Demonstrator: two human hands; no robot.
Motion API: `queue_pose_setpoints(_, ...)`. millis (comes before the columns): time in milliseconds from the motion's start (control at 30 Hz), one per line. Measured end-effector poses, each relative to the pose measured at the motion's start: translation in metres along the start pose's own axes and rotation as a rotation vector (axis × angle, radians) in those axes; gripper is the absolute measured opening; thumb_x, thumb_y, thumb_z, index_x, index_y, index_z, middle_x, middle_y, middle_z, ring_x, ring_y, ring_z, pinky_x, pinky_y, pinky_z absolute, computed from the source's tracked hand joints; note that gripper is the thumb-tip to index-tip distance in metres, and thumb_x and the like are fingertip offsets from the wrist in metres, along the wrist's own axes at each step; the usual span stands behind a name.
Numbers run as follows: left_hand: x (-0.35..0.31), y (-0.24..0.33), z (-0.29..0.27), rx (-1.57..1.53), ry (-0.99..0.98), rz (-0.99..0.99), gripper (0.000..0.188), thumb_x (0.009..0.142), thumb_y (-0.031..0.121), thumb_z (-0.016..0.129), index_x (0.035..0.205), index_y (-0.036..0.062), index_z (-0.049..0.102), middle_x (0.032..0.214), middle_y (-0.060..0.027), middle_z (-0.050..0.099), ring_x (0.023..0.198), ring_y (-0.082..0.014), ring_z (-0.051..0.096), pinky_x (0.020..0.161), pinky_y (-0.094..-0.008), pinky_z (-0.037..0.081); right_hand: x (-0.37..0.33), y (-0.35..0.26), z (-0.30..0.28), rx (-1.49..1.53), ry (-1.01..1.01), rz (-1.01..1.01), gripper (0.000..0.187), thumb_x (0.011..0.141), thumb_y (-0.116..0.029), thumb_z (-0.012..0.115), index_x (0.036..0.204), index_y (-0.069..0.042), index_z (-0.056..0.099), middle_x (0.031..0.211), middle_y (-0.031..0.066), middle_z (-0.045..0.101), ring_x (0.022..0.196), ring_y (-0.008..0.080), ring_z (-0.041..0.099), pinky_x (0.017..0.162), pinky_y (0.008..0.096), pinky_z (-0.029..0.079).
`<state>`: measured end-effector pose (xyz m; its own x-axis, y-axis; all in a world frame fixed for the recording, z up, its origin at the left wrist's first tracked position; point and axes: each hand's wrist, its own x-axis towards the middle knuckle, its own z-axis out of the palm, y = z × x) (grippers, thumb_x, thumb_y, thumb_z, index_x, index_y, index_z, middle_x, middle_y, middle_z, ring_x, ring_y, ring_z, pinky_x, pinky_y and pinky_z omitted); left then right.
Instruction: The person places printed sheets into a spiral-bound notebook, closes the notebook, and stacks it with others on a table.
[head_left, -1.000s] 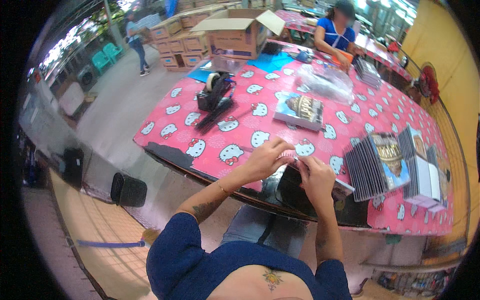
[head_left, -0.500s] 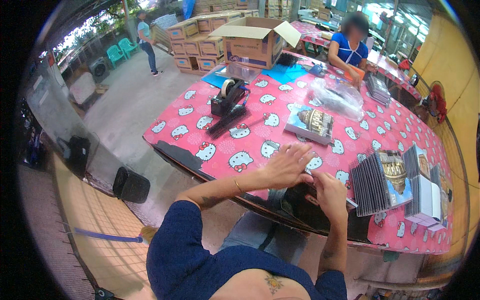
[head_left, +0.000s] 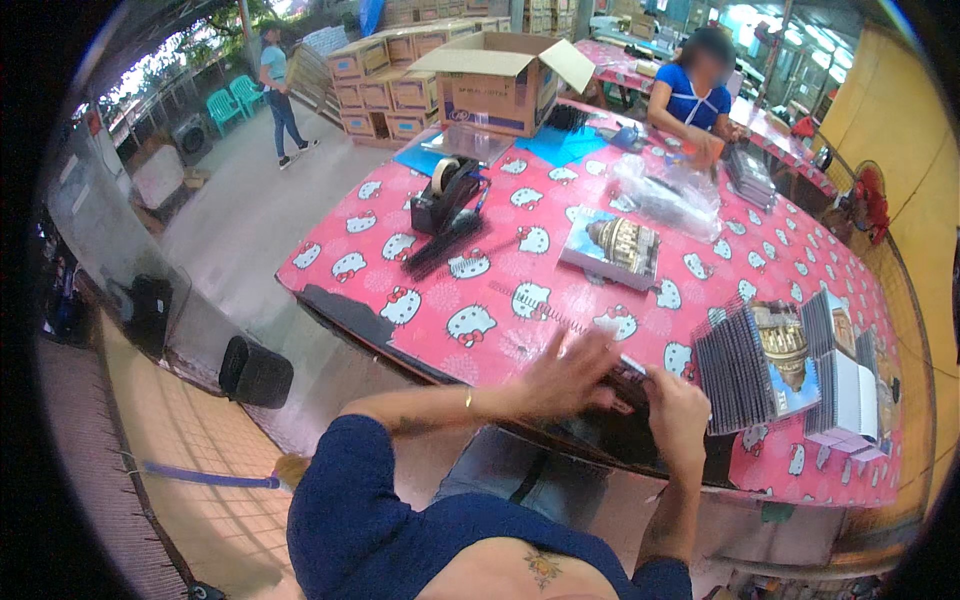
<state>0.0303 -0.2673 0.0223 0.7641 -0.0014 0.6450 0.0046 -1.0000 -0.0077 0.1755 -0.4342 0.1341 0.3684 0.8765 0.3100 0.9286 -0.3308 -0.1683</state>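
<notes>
My right hand (head_left: 679,410) is closed on the edge of a thin notebook (head_left: 632,366), held low at the table's near edge. The hands hide most of it; only a pale edge and a dark part show. Beside it, my left hand (head_left: 568,378) is blurred, with its fingers stretched out and apart. A thin dark spiral coil (head_left: 535,303) runs along the tablecloth toward the left fingertips; whether they touch it, I cannot tell. Beyond my hands lies a stack of notebooks (head_left: 612,247) with a domed building on the cover.
Spiral-bound notebooks (head_left: 735,368) stand stacked at the right. A tape dispenser (head_left: 447,200) and loose black coils (head_left: 440,247) lie at the left. Farther back are a plastic bag (head_left: 665,195), an open carton (head_left: 490,92) and a seated co-worker (head_left: 690,95). Another person (head_left: 277,90) walks on the floor.
My left hand has drawn back toward me and left, away from the right hand. The coil and the notebook's pale edge now show more. The standing person has shifted left.
</notes>
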Motion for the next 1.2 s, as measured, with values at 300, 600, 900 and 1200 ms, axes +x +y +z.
queue_pose_setpoints(300, 0.07, -0.016, -0.036, 0.065, -0.19, -0.078, 0.084, 0.096, 0.063, 0.036, 0.151, -0.0009, 0.029, 0.159, -0.0223, 0.023, 0.148, -0.0388, 0.02, 0.116, -0.064, 0.011, -0.004, 0.002, -0.001, 0.165, 0.086, -0.024, 0.024, 0.086, -0.014, 0.066, 0.11, -0.012, 0.069, 0.087, 0.0133, 0.07, 0.074, 0.0338, 0.067, 0.066, 0.0437, 0.05)
queue_pose_setpoints(600, 0.049, 0.0, -0.027, -0.113, -0.24, 0.029, 0.087, 0.094, 0.06, 0.043, 0.153, -0.0011, 0.025, 0.16, -0.0199, 0.024, 0.15, -0.0374, 0.015, 0.119, -0.0584, 0.005, -0.004, 0.0, -0.007, 0.212, 0.031, -0.021, 0.034, 0.085, -0.017, 0.068, 0.12, -0.015, 0.066, 0.082, 0.0154, 0.068, 0.074, 0.0354, 0.066, 0.064, 0.0456, 0.049)
queue_pose_setpoints(900, 0.036, 0.017, -0.023, -0.101, -0.203, 0.145, 0.086, 0.094, 0.061, 0.041, 0.152, -0.0014, 0.027, 0.16, -0.0206, 0.024, 0.15, -0.0328, 0.02, 0.119, -0.0561, 0.008, -0.008, 0.006, 0.004, 0.11, -0.033, 0.127, 0.073, 0.086, -0.019, 0.07, 0.15, -0.011, 0.037, 0.072, 0.018, 0.064, 0.067, 0.0397, 0.063, 0.061, 0.0475, 0.047)
queue_pose_setpoints(1200, 0.09, -0.005, -0.056, -0.144, -0.248, 0.27, 0.031, 0.09, 0.034, 0.062, 0.109, 0.0093, 0.061, 0.117, -0.0089, 0.063, 0.108, -0.0229, 0.062, 0.115, -0.0559, 0.023, -0.047, 0.019, -0.02, 0.707, 0.278, 0.269, 0.088, 0.068, -0.009, 0.086, 0.145, -0.006, 0.044, 0.115, 0.0202, 0.067, 0.103, 0.0261, 0.067, 0.089, 0.0359, 0.051)
